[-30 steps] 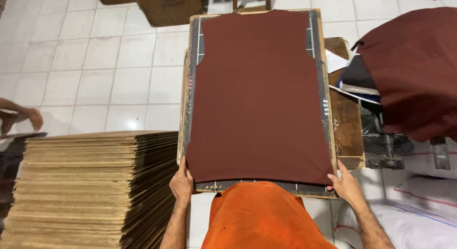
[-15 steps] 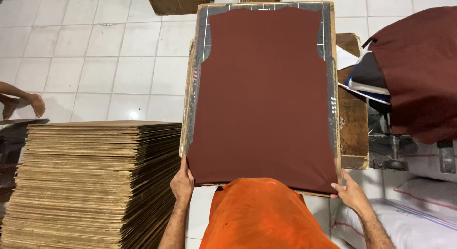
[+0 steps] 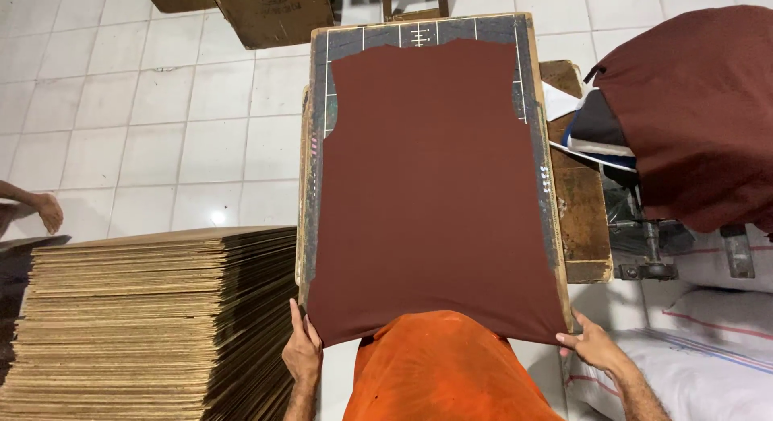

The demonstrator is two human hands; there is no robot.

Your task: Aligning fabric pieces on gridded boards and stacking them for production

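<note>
A maroon cut fabric panel (image 3: pixel 431 187), shaped like a sleeveless shirt body, lies flat on a dark rectangular board (image 3: pixel 531 91) with white ruled lines. My left hand (image 3: pixel 302 352) pinches the panel's near left corner at the board's edge. At the near right corner my right hand (image 3: pixel 592 347) grips the fabric hem in the same way. My orange shirt (image 3: pixel 443 373) fills the bottom middle of the view, just below the panel's hem.
A tall stack of cardboard sheets (image 3: pixel 145 316) stands at my left. A pile of maroon fabric (image 3: pixel 696 107) sits at the right over a worn wooden table (image 3: pixel 584 220). White sacks (image 3: pixel 708 357) lie bottom right. Another person's foot (image 3: pixel 44 208) shows at the left edge.
The fabric panel has been drawn toward me, its hem now hanging past the board's near edge. Both hands stayed at the near corners.
</note>
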